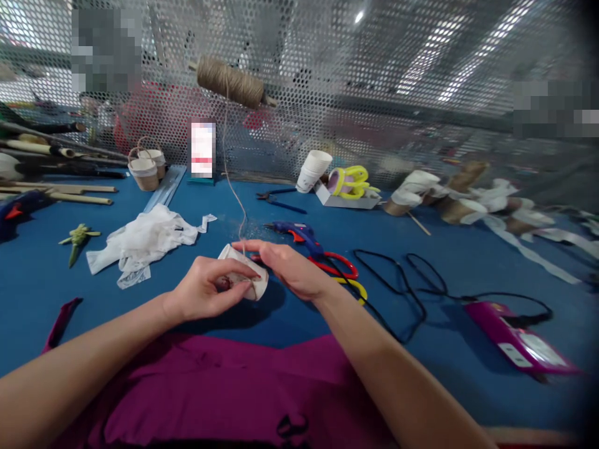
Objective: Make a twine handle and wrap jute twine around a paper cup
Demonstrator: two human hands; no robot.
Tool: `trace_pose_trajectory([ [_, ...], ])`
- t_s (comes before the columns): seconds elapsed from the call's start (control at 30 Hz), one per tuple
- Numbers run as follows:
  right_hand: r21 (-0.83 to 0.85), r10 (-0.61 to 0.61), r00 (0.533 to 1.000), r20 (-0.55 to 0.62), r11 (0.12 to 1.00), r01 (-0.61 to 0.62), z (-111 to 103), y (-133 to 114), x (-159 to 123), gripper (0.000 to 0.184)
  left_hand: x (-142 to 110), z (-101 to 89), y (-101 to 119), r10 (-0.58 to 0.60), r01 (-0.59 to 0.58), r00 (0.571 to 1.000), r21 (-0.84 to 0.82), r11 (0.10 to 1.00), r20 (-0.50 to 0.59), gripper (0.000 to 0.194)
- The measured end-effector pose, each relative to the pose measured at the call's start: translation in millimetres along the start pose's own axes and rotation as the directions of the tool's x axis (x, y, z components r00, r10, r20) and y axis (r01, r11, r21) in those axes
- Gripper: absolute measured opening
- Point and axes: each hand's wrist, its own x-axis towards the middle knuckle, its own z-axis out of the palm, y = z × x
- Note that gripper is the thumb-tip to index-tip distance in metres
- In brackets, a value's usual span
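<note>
My left hand (204, 288) is closed around a small white paper cup (260, 285), which lies tilted on its side above the table. Thumb and forefinger press on the cup's near side, where a dark red print shows. My right hand (285, 265) reaches over the cup from the right, its fingers stretched out at the far side beside the twine. A thin strand of twine (228, 162) hangs from a brown spool (231, 81) and runs down to the cup, between the hands. Just behind the right hand lies a blue glue gun (297, 234).
Red-handled scissors (339, 263) and a black cable (407, 305) lie right of my hands, near a purple power box (519, 340). Crumpled white fabric (154, 237) is at left. Stacked cups (313, 169), pliers (281, 199) and a yellow tape roll (349, 182) stand before the mesh panel.
</note>
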Motion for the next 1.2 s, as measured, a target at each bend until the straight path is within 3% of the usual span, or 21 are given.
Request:
trace_pose_trajectory([
  [0.1,0.11,-0.036,0.999,-0.036,0.993,0.04,0.5,3.2,-1.6,0.024,-0.3,0.8,0.5,0.01,-0.01,0.999,0.012,1.0,0.033,0.017],
  [0.23,0.156,-0.053,0.98,-0.192,0.984,0.083,2.2,7.5,-2.1,0.008,0.0,1.0,0.0,-0.018,0.019,1.0,-0.042,0.999,0.007,0.015],
  [0.37,0.143,-0.076,0.889,-0.451,0.977,0.156,0.6,10.3,-3.4,0.008,2.0,1.3,-0.7,-0.182,0.147,0.968,-0.201,0.969,-0.17,0.018],
  [0.43,0.121,-0.093,0.849,-0.521,0.976,0.182,-1.2,10.8,-4.8,0.008,3.7,1.6,-1.6,-0.292,0.223,0.939,-0.319,0.921,-0.184,0.021],
  [0.57,0.032,-0.145,0.825,-0.546,0.981,0.194,-2.3,10.0,-6.9,0.008,5.9,2.4,-3.4,-0.394,0.317,0.914,-0.434,0.843,-0.099,0.021],
  [0.97,-0.142,-0.293,0.817,-0.497,0.956,0.257,-1.8,7.1,-7.2,0.008,6.7,3.8,-2.0,-0.401,0.333,0.915,-0.467,0.819,-0.051,0.021],
  [1.2,-0.144,-0.241,0.796,-0.555,0.97,0.194,-2.9,11.5,-5.4,0.008,6.1,3.4,2.1,-0.378,0.295,0.921,-0.474,0.83,-0.088,0.018],
])
